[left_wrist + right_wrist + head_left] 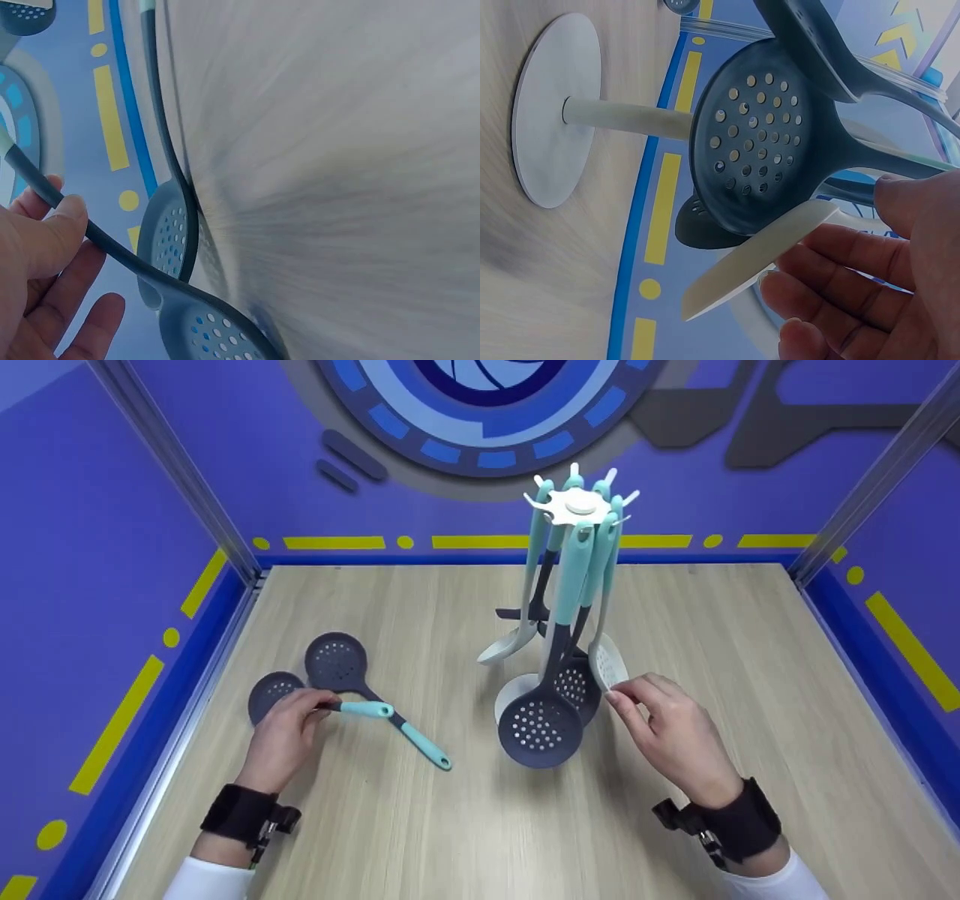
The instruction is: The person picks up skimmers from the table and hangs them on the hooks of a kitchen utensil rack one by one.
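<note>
My left hand pinches the dark shaft of a skimmer between thumb and fingers. Its perforated head points left and its mint handle points right. Close by, a second dark skimmer lies on the table, handle towards the front. On the right, my right hand pinches a white slotted spoon, which hangs from the utensil stand. In the right wrist view the spoon's narrow part passes between thumb and fingers. Beside it hang dark skimmers, the front one with round holes.
Other mint-handled utensils hang around the stand, among them a white ladle on its left side. The stand's round white base rests on the wooden table. Blue printed walls enclose the back and sides.
</note>
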`<state>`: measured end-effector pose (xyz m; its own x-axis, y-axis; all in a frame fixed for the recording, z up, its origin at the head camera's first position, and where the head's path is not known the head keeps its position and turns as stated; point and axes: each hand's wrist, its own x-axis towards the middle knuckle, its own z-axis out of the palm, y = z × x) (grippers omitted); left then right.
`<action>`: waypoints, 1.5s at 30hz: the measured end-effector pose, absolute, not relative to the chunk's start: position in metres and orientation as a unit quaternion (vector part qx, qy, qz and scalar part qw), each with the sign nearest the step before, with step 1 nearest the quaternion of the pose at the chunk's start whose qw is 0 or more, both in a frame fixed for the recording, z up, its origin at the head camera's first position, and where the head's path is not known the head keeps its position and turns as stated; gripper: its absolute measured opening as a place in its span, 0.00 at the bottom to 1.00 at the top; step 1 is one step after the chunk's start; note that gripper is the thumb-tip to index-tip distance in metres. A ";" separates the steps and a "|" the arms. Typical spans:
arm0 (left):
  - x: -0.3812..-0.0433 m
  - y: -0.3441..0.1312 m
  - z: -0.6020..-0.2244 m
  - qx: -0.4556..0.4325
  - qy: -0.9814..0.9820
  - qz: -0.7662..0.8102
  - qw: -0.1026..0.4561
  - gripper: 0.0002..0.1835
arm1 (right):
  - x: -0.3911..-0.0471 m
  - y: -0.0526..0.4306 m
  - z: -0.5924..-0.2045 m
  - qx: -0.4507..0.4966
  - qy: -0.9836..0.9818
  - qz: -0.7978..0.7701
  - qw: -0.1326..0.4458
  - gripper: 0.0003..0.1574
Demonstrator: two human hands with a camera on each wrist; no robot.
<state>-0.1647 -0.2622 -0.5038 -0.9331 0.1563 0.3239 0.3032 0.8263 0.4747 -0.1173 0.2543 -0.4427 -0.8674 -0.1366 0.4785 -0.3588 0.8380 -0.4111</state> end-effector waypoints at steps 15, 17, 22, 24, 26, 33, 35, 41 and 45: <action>-0.168 -0.258 -0.503 -0.123 -0.944 -0.260 0.163 0.10 | -0.119 0.254 -0.442 0.145 -0.930 0.254 0.224 0.07; -0.168 -0.259 -0.504 -0.125 -0.944 -0.257 0.166 0.10 | -0.118 0.254 -0.442 0.145 -0.929 0.255 0.225 0.07; -0.166 -0.261 -0.500 -0.126 -0.941 -0.259 0.179 0.09 | -0.118 0.254 -0.442 0.144 -0.930 0.255 0.223 0.07; -0.165 -0.260 -0.498 -0.129 -0.939 -0.259 0.187 0.09 | -0.118 0.254 -0.442 0.143 -0.930 0.256 0.221 0.08; -0.165 -0.259 -0.496 -0.130 -0.937 -0.259 0.194 0.08 | -0.118 0.254 -0.442 0.142 -0.931 0.256 0.219 0.08; -0.164 -0.254 -0.489 -0.141 -0.930 -0.263 0.215 0.09 | -0.117 0.254 -0.443 0.144 -0.930 0.256 0.223 0.07; -0.164 -0.251 -0.487 -0.145 -0.927 -0.268 0.221 0.09 | -0.117 0.254 -0.443 0.145 -0.929 0.256 0.224 0.07; -0.162 -0.236 -0.478 -0.154 -0.918 -0.286 0.226 0.13 | -0.117 0.254 -0.442 0.145 -0.928 0.257 0.225 0.07; -0.162 -0.225 -0.472 -0.175 -0.909 -0.291 0.241 0.16 | -0.117 0.254 -0.442 0.142 -0.929 0.259 0.222 0.08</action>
